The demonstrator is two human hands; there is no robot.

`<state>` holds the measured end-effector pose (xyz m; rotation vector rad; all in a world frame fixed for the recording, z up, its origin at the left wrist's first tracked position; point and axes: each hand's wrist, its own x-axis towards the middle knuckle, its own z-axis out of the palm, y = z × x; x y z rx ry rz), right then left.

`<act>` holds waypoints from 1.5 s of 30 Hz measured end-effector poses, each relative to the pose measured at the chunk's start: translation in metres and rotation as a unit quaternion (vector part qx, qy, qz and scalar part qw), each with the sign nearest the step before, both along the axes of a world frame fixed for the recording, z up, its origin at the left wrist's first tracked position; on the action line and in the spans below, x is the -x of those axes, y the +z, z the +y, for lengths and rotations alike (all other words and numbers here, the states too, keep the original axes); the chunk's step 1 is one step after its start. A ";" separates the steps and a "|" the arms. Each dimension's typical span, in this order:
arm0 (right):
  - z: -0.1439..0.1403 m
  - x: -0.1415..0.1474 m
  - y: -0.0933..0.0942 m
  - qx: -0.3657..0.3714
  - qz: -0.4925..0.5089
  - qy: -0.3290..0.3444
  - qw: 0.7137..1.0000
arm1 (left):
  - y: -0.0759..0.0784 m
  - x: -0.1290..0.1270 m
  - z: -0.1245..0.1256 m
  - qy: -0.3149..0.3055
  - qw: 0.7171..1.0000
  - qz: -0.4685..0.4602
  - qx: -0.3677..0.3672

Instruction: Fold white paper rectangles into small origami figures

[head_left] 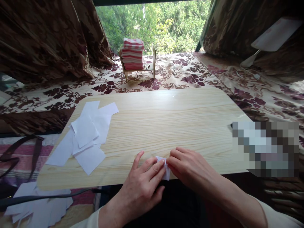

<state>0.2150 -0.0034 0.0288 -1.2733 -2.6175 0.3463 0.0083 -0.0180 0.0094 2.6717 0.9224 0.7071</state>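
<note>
A small folded piece of white paper [167,174] lies at the front edge of the light wooden table [180,123], between my hands. My left hand [144,182] rests over its left side, fingers stretched out and fingertips pressing on it. At the paper's right edge, my right hand [185,164] has its fingers curled in a pinch on the upper right part. Part of the paper is hidden under the fingers, so its full folded shape does not show.
Several loose white paper sheets [86,131] overlap on the table's left side. More paper [47,205] lies below at the left, crossed by a dark strap. A pixelated object covers the right edge. Behind stand a small rack [136,70] with striped folded towels [133,53] and a lamp [273,36].
</note>
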 end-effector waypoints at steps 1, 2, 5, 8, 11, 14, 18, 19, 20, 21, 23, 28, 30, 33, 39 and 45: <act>0.000 0.000 0.000 -0.002 0.000 0.007 1.000 | 0.000 0.000 0.000 0.001 1.000 0.002 0.001; 0.001 -0.001 0.000 -0.004 0.002 0.013 1.000 | 0.000 0.000 0.000 0.002 1.000 0.003 0.001; 0.001 -0.001 -0.002 -0.006 0.014 0.014 1.000 | 0.001 0.000 0.000 0.002 1.000 0.008 -0.002; 0.000 -0.001 -0.002 -0.011 0.021 0.017 1.000 | 0.001 0.000 0.000 0.002 1.000 0.010 -0.009; 0.000 -0.001 -0.001 -0.031 0.024 0.047 0.998 | 0.001 0.000 -0.001 0.000 1.000 0.007 -0.006; -0.001 -0.002 0.000 -0.052 0.015 0.083 0.995 | 0.000 0.000 -0.001 0.000 1.000 0.006 0.000; -0.002 -0.005 -0.001 -0.077 -0.002 0.108 0.991 | -0.003 0.001 -0.001 0.004 1.000 0.000 0.002; -0.002 -0.006 -0.001 -0.080 -0.002 0.112 0.990 | -0.004 0.001 -0.001 0.002 1.000 -0.002 0.003; -0.002 -0.007 -0.001 -0.081 0.001 0.116 0.990 | -0.004 0.001 -0.001 0.001 1.000 -0.003 0.003; -0.003 -0.007 -0.001 -0.079 0.006 0.117 0.990 | -0.004 0.001 -0.001 -0.001 1.000 -0.005 0.003; -0.004 -0.009 -0.001 -0.074 0.015 0.115 0.991 | -0.003 0.002 0.000 -0.006 1.000 -0.004 0.005; -0.005 -0.009 -0.002 -0.074 0.025 0.111 0.991 | 0.002 0.002 0.004 -0.016 1.000 0.006 -0.007; -0.005 -0.009 -0.003 -0.076 0.026 0.110 0.991 | 0.002 0.002 0.003 -0.015 1.000 0.008 -0.013; -0.005 -0.009 -0.005 -0.078 0.023 0.111 0.990 | -0.003 0.001 0.000 -0.007 1.000 0.008 -0.017; -0.010 -0.018 -0.007 -0.071 0.036 0.096 0.992 | -0.006 -0.001 -0.004 0.006 0.999 0.020 -0.036; -0.019 -0.018 0.000 -0.081 0.051 0.049 0.994 | -0.002 -0.002 -0.003 0.005 0.999 0.023 -0.044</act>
